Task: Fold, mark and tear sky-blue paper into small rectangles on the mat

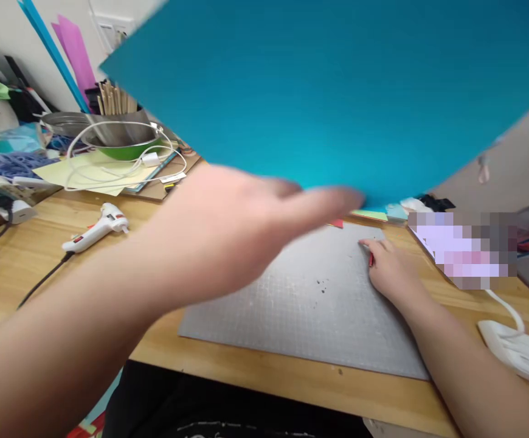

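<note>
A large blue sheet of paper or card (310, 91) is raised across the upper part of the view. My left hand (241, 219), slightly blurred, is closed on its lower edge, with the thumb side toward the right. Lower down and to the right, my right hand (390, 267) rests at the right side of a grey cutting mat (301, 304). Its index finger points left, and the other fingers are curled around a small red object (371, 259). Only a bit of that object shows, so its kind is unclear.
On the left of the wooden table lies a white hot glue gun (93, 231). Behind it are a green bowl (127, 149), wooden sticks (114, 100), a white cable (109, 125) and yellow paper (84, 170). A blurred-out screen (460, 249) and a white stand base (517, 353) are at right.
</note>
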Motion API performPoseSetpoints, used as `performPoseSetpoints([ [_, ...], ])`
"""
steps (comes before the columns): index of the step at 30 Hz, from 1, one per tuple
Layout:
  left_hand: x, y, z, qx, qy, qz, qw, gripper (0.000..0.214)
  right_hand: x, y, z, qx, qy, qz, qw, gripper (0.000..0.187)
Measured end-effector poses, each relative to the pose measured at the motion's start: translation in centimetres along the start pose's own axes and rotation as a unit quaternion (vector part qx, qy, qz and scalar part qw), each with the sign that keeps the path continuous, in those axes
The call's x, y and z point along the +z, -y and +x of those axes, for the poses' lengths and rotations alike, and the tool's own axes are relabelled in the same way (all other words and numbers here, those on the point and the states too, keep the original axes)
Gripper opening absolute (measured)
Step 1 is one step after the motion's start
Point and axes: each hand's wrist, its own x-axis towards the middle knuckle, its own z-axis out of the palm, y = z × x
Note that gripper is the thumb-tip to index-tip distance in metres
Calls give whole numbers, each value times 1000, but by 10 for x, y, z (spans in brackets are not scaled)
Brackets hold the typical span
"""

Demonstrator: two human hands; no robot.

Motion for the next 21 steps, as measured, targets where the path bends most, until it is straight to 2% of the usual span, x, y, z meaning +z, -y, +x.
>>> performPoseSetpoints([
  [1,9,-5,-1,46,61,40,996,54,0,-1,-2,-3,4,-5,1000,45],
  [5,55,-23,-28,60,246,50,966,53,-2,-5,-7,-10,8,-4,1000,45],
  [8,79,-30,-55,86,288,5,954,48,-1,-10,-7,-12,5,15,1000,46],
  [12,88,-36,-82,64,299,-57,950,24,-6,-4,-5,-3,-17,55,998,43],
  [14,85,-37,-90,42,276,-110,954,14,-17,11,-9,-1,-44,81,996,41],
  [16,80,-37,-92,0,230,-172,958,16,-37,32,-19,-24,-76,125,989,35],
  [18,74,-35,-87,-78,181,-249,948,22,-64,56,-36,-78,-154,234,957,27],
  [19,72,-32,-83,-130,157,-289,935,22,-79,68,-45,-99,-206,246,942,30],
  [20,70,-27,-78,-195,146,-323,914,23,-92,79,-55,-117,-255,229,932,38],
  [21,70,-21,-73,-260,136,-346,891,25,-104,89,-63,-171,-249,185,935,49],
])
